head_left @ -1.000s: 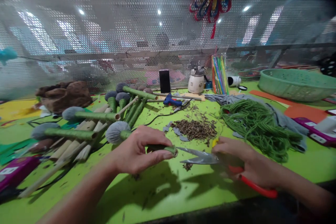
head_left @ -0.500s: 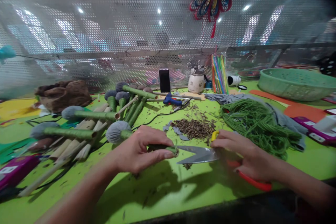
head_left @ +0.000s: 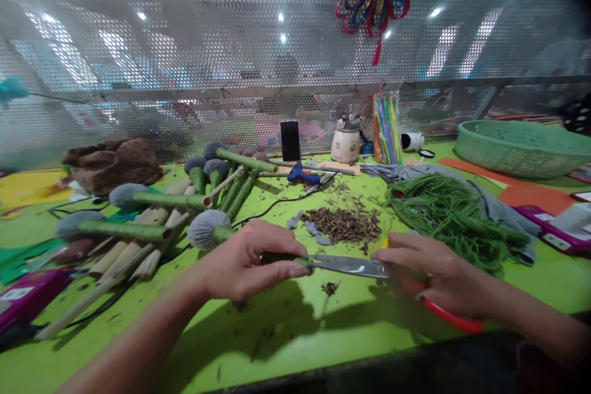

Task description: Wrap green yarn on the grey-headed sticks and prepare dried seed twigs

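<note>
My left hand (head_left: 258, 261) is closed round a green-wrapped stick (head_left: 223, 235). A round grey cloth-covered head (head_left: 207, 229) sits at the stick's far left end, and the hand hides most of the stick. Its right end peeks out past my thumb, with a short bit of green strand there. My right hand (head_left: 441, 268) grips scissors (head_left: 353, 266) by their red and yellow handles. The blades are closed together, with their tips touching the strand at the stick's end. Brown chips (head_left: 346, 225) lie piled on the green tabletop (head_left: 369, 332) beyond the blades.
Several similar grey-headed sticks (head_left: 170, 199) lie at left over bare wooden rods. Green yarn (head_left: 447, 212) is heaped at right, before a green basin (head_left: 517, 151). A blue glue gun (head_left: 302, 175), a phone (head_left: 290, 141) and a white bottle (head_left: 345, 140) are farther back.
The scissor blades, spread apart before, have closed at the stick's end. My right hand has moved slightly rightward; my left hand keeps its hold.
</note>
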`<state>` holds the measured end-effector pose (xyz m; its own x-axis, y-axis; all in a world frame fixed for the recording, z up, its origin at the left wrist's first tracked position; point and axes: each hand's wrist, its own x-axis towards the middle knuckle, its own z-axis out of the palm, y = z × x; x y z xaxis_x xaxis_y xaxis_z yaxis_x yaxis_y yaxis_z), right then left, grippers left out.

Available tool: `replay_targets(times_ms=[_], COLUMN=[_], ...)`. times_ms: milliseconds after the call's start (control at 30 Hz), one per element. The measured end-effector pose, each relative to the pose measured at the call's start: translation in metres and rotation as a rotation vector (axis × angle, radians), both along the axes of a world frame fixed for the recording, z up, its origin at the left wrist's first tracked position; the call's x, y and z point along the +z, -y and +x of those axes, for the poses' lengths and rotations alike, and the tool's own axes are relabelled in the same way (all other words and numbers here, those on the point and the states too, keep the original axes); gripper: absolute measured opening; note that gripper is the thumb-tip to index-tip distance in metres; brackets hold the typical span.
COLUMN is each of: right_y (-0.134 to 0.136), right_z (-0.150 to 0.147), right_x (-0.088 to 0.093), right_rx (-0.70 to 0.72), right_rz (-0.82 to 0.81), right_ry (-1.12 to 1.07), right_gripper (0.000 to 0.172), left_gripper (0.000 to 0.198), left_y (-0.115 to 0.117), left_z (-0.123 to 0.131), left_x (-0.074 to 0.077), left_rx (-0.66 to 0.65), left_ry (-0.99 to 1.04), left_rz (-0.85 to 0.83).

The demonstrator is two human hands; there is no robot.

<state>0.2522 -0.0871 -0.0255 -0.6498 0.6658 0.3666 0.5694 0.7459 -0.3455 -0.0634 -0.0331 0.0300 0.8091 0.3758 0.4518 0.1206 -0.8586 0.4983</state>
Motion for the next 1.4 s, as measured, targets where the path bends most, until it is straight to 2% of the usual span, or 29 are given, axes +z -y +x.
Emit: replay_targets(times_ms=[200,500,700,900,1100,1400], right_y=[0.001,0.001,-0.005,-0.006,-0.005,-0.005], right_z=[0.007,-0.006,-0.011,-0.009,-0.011,-0.009], right_x=[-0.005,0.003,0.005,0.003,0.006,0.003], right_rx=[-0.011,0.000,0.022,0.034,0.040,0.032], right_rz=[0.012,-0.079,-0.093,-0.073,-0.057,-0.054], right_ry=[0.017,-0.005,-0.021,-0.041,-0.022,0.048], right_gripper=[0.041,0.058,0.052,0.055,0.047,0.047], left_gripper=[0.016,0.018,0.021,0.021,0.023,0.017], left_y=[0.000,0.001,0.001,0.000,0.001,0.001], left_z=[0.000,0.001,0.000,-0.001,-0.002,-0.003], left_x=[0.001,0.000,0.001,0.001,0.000,0.002], left_rx=[-0.003,-0.005,-0.026,-0.060,-0.054,-0.074], left_ry=[-0.022,-0.018,-0.018,-0.073,-0.026,-0.064], left_rz=[-0.006,-0.006,-0.018,-0.040,-0.049,-0.108])
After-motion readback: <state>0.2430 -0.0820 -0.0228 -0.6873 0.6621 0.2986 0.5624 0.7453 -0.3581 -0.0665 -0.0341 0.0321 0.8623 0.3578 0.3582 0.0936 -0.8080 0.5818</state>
